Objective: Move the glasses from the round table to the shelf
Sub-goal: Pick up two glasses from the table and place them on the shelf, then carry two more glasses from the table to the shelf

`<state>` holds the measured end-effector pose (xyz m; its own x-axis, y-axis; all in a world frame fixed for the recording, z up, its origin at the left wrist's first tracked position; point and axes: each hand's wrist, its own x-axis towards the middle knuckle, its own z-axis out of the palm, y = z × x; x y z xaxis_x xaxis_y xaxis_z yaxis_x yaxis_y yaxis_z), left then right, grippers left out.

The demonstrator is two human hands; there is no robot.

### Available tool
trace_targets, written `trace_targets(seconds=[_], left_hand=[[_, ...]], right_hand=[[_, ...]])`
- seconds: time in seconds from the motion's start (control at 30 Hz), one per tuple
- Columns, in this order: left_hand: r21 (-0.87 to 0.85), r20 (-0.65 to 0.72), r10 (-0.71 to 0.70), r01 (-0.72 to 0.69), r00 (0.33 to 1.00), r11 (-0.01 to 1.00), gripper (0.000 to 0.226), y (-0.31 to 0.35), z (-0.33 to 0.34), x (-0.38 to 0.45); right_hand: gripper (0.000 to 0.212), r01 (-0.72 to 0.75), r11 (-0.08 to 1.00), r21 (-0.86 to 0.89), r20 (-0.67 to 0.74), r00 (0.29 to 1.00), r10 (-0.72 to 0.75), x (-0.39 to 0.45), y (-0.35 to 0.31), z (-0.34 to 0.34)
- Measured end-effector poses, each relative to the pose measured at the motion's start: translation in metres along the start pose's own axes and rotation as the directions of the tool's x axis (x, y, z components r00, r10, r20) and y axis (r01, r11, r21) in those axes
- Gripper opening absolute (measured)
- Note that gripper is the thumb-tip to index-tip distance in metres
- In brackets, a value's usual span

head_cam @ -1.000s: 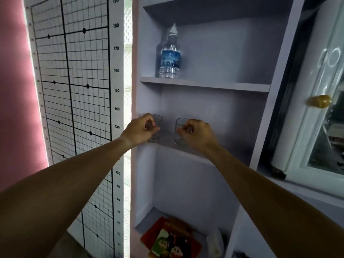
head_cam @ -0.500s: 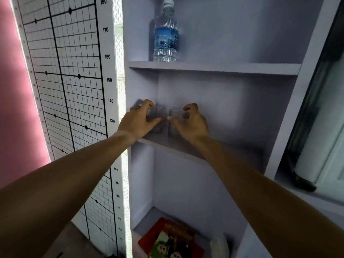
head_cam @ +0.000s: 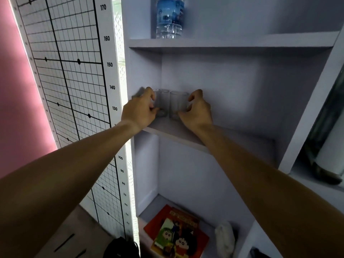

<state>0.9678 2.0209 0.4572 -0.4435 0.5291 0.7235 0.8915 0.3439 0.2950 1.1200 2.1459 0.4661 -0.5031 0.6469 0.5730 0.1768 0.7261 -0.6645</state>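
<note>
a single wide-angle view from the person's head, close to a pale shelf unit [head_cam: 232,43] and facing it almost square on, tilted a little downward. both forearms reach in from the bottom corners. a grid chart [head_cam: 70,71] fills the left side; straight lines bow near the edges.

Two bare forearms reach in from the lower corners, with no sleeves, watch or bracelet showing up to the frame edges. The left hand [head_cam: 139,112] and right hand [head_cam: 197,113] are uncovered, without gloves. The right forearm carries fine hair. Fingernails look short and plain, though blurred.
</note>
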Motion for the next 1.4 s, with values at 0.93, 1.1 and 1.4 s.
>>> trace_targets(seconds=[0.93, 1.1, 1.4], left_hand=[[-0.112, 0.128, 0.046, -0.031, 0.991, 0.993, 0.012, -0.018, -0.037, -0.051], [0.000, 0.174, -0.024, 0.025, 0.984, 1.000, 0.013, -0.042, -0.058, -0.101], [0.310, 0.510, -0.638, 0.569, 0.577, 0.762, 0.016, -0.118, -0.068, -0.348]], right_hand=[[0.017, 0.414, 0.901, -0.131, 0.259, 0.891, -0.372, -0.019, -0.015, 0.008], [0.015, 0.714, 0.695, -0.082, 0.354, 0.673, -0.649, -0.060, -0.041, 0.024], [0.021, 0.530, 0.847, 0.037, 0.871, 0.399, -0.288, -0.230, 0.040, 0.143]])
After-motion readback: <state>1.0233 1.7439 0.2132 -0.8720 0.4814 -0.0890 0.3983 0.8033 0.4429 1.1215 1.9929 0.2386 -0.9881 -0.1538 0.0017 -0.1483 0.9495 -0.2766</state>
